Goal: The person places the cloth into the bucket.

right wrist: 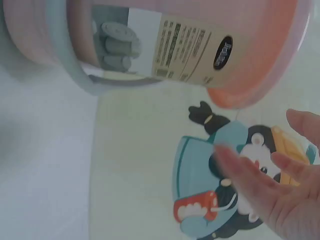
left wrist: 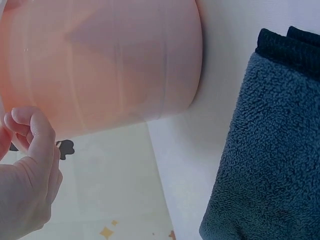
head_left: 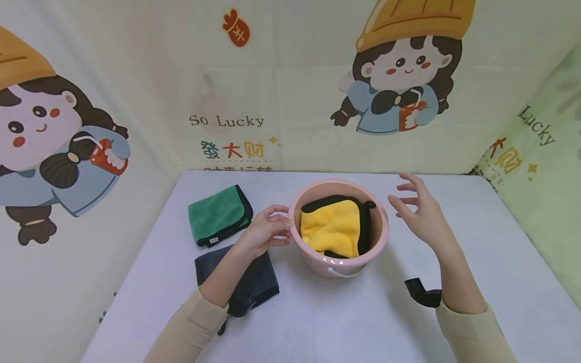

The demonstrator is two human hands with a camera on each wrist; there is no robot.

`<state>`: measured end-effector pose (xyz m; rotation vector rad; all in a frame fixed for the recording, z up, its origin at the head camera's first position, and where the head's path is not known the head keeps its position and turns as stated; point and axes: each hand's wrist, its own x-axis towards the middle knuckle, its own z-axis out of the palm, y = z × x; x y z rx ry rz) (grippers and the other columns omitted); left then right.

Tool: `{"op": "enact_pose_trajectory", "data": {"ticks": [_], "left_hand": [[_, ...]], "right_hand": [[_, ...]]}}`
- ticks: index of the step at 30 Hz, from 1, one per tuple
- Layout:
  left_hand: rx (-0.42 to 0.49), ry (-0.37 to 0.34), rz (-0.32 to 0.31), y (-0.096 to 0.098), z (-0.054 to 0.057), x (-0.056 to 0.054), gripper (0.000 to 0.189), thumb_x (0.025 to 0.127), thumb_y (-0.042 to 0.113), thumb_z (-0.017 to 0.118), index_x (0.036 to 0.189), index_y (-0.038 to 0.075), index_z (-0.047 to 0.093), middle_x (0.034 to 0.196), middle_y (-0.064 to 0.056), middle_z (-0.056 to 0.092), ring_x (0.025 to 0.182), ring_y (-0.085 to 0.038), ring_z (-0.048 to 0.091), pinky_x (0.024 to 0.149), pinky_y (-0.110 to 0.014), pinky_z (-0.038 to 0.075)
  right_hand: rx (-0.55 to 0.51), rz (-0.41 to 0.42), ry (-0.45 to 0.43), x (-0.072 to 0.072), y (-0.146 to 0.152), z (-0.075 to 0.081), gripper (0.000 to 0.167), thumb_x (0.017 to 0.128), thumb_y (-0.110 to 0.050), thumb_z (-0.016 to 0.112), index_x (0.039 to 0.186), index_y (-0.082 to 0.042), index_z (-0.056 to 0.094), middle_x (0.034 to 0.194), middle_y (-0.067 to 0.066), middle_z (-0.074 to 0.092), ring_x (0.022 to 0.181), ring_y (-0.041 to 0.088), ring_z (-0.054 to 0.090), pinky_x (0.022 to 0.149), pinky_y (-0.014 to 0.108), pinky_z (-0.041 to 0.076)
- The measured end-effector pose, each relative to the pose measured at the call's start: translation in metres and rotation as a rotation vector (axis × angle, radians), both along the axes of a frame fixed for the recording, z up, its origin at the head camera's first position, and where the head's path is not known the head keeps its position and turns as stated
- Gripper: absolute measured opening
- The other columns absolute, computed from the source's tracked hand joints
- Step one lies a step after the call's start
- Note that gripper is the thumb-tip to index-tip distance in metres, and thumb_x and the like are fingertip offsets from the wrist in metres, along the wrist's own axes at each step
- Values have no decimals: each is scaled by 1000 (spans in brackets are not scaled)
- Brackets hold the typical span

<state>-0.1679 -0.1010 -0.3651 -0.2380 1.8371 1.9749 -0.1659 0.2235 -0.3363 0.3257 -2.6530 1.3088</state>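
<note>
A pink bucket with a white handle stands upright on the table. Inside it lies a folded yellow cloth with black edging. My left hand is at the bucket's left rim, its fingers loosely bent and the fingertips right at the rim. In the left wrist view, the left fingers show beside the bucket wall. Raised to the right of the bucket is my right hand, fingers spread and apart from the rim, holding nothing. A printed label shows on the bucket's side in the right wrist view.
A folded green cloth lies at the back left of the white table. Nearer, a dark blue cloth is partly covered by my left forearm. A black curved piece sits at my right wrist. Printed curtains hang behind.
</note>
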Motion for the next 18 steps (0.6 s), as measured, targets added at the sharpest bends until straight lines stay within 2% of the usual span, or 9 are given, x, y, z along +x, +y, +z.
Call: {"op": "enact_pose_trajectory", "data": {"ticks": [3,5,10,18], "left_hand": [[-3,2,0,0,0,0,39,86,12,63,122,14,47,96,-8,60,71,-18,61,75,-36,53],[-6,3,3,0,0,1,39,86,13,63,122,15,47,97,-9,60,72,-18,61,76,-37,52],[-9,4,7,-1,-1,1,40,86,13,63,122,15,47,97,-8,60,72,-18,61,78,-38,51],[0,5,5,0,-1,0,39,86,12,63,122,15,47,96,-7,60,71,-18,61,82,-43,48]], "right_hand": [[-52,12,-106,1,8,-5,62,93,-28,52,143,-10,21,120,26,46,84,12,64,58,33,55],[-89,32,-166,1,10,-7,61,93,-30,52,142,-9,22,117,27,49,78,7,65,56,35,54],[-143,92,-299,1,11,-13,59,93,-33,52,140,-7,29,112,27,54,80,19,67,58,38,55],[-213,111,-448,1,7,-16,58,91,-35,53,137,-4,36,116,25,55,80,15,64,62,38,55]]}}
